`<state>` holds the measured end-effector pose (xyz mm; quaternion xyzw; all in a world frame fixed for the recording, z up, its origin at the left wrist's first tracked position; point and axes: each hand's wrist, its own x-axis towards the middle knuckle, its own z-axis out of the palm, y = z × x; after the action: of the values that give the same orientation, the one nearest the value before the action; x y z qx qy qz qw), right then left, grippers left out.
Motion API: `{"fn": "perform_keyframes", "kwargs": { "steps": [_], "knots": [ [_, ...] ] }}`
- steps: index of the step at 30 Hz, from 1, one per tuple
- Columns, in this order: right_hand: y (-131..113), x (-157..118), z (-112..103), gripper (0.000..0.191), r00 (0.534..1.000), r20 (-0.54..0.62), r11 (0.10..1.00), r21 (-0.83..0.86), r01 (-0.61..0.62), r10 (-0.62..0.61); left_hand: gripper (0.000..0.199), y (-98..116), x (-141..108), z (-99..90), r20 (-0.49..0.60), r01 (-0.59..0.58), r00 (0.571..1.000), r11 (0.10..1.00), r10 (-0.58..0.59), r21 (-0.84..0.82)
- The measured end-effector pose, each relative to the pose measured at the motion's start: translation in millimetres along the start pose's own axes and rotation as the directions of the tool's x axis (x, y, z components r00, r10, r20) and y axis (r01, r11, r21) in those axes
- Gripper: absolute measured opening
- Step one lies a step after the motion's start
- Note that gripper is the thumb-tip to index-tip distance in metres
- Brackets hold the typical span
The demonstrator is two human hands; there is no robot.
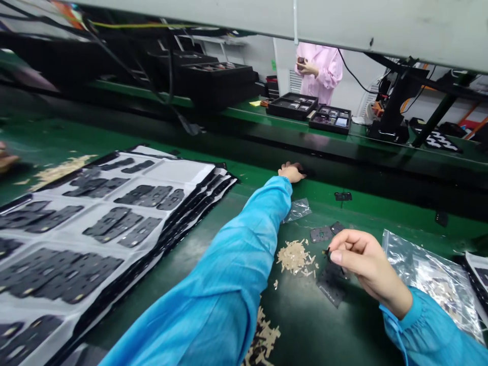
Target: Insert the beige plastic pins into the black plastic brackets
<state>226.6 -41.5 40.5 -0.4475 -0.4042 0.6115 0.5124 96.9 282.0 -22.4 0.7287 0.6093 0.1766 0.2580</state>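
A green workbench (305,330) spans the view. On its left lies a stack of white-lined trays (186,174), the top one holding rows of flat black plates (142,195). A clear plastic bag (409,250) lies at right. The right hand (362,262), above loose dark plates (321,234), pinches a small dark piece (328,253) between thumb and forefinger. The left hand (291,172) reaches to the bench's far side; its grip cannot be told. Beige strips (294,256) lie heaped between the arms.
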Motion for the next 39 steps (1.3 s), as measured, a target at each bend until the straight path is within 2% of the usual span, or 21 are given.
{"fn": "perform_keyframes", "kwargs": {
  "steps": [5, 7, 9, 11, 12, 14, 15, 16, 17, 18, 20, 22, 24, 28, 34, 37, 39],
  "knots": [
    [0, 9, -11, 0.02, 0.999, -0.037, 0.999, -0.036, 0.011, -0.012, 0.036, 13, -18, -5.6, 0.081, -0.02, 0.996, 0.967, 0.042, -0.254],
    [2, 15, -18, 0.022, 0.989, -0.114, 0.991, -0.112, 0.079, -0.092, 0.036, 18, -40, -7.5, 0.117, -0.046, 0.988, 0.923, 0.098, -0.381],
    [4, 21, -25, 0.033, 0.944, -0.227, 0.951, -0.25, 0.179, -0.238, 0.034, 21, -75, -9.9, 0.15, -0.069, 0.974, 0.858, 0.167, -0.508],
    [7, 24, -31, 0.051, 0.864, -0.277, 0.84, -0.478, 0.256, -0.421, 0.037, 19, -120, -14.8, 0.172, -0.076, 0.958, 0.779, 0.23, -0.623],
    [9, 23, -33, 0.059, 0.824, -0.241, 0.743, -0.604, 0.287, -0.514, 0.043, 17, -144, -18.4, 0.193, -0.065, 0.947, 0.741, 0.257, -0.668],
    [12, 20, -32, 0.065, 0.777, -0.045, 0.504, -0.784, 0.362, -0.628, 0.052, 10, -189, -26.5, 0.223, -0.032, 0.932, 0.681, 0.284, -0.732],
    [14, 18, -30, 0.062, 0.761, 0.062, 0.407, -0.816, 0.412, -0.646, 0.046, 6, -209, -30.3, 0.246, 0.003, 0.925, 0.642, 0.289, -0.766],
    [16, 15, -26, 0.057, 0.75, 0.133, 0.356, -0.818, 0.452, -0.648, 0.039, 3, -225, -33.3, 0.305, 0.095, 0.907, 0.565, 0.289, -0.82],
    [18, 13, -22, 0.051, 0.754, 0.141, 0.367, -0.807, 0.463, -0.641, 0.034, -1, -238, -35.2, 0.36, 0.185, 0.888, 0.494, 0.286, -0.85],
    [20, 11, -17, 0.045, 0.777, 0.089, 0.438, -0.784, 0.441, -0.624, 0.033, -4, -249, -35.8, 0.39, 0.251, 0.875, 0.42, 0.286, -0.872],
    [25, 8, -7, 0.039, 0.855, -0.114, 0.682, -0.66, 0.315, -0.506, 0.036, -8, -262, -33.2, 0.372, 0.277, 0.884, 0.324, 0.283, -0.905],
    [28, 6, 1, 0.044, 0.924, -0.253, 0.883, -0.444, 0.152, -0.287, 0.033, -10, -270, -27.0, 0.3, 0.205, 0.914, 0.326, 0.273, -0.923],
    [30, 5, 7, 0.05, 0.953, -0.275, 0.961, -0.272, 0.047, -0.125, 0.026, -10, -275, -20.1, 0.223, 0.114, 0.94, 0.382, 0.256, -0.917],
    [31, 4, 10, 0.054, 0.958, -0.285, 0.981, -0.195, -0.021, -0.036, 0.025, -6, -283, -12.0, 0.11, 0.013, 0.978, 0.47, 0.179, -0.883],
    [33, 6, 8, 0.053, 0.961, -0.276, 0.974, -0.223, -0.032, -0.031, 0.023, -8, -285, -12.8, 0.114, 0.016, 0.979, 0.496, 0.167, -0.868],
    [28, 7, 6, 0.037, 0.937, -0.332, 0.955, -0.298, 0.005, -0.109, 0.023, -10, -283, -16.8, 0.12, 0.047, 0.987, 0.532, 0.104, -0.845],
    [24, 8, 5, 0.023, 0.927, -0.352, 0.929, -0.37, -0.011, -0.129, 0.021, -11, -282, -19.5, 0.11, 0.055, 0.992, 0.537, 0.07, -0.842]
  ]
}}
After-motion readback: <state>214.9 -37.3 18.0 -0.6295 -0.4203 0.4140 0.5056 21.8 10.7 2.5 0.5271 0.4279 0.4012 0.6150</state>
